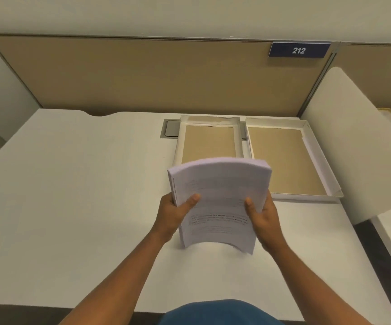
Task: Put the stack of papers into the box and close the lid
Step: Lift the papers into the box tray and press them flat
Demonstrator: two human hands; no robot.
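A thick stack of printed white papers (218,198) is held above the white desk, bowed upward in the middle, its near edge just over the desk top. My left hand (174,214) grips its left edge and my right hand (262,214) grips its right edge, thumbs on top. Behind the stack lie two shallow white trays with brown cardboard floors, side by side and open upward: one (180,141) partly hidden by the papers, the other (316,158) larger, to the right. I cannot tell which is the box and which the lid.
A tan partition (143,76) with a blue "212" sign (299,50) stands behind the desk. A grey cable hatch (170,131) sits left of the trays. A white side panel (354,141) rises at the desk's right edge. The white desk (72,184) spreads to the left.
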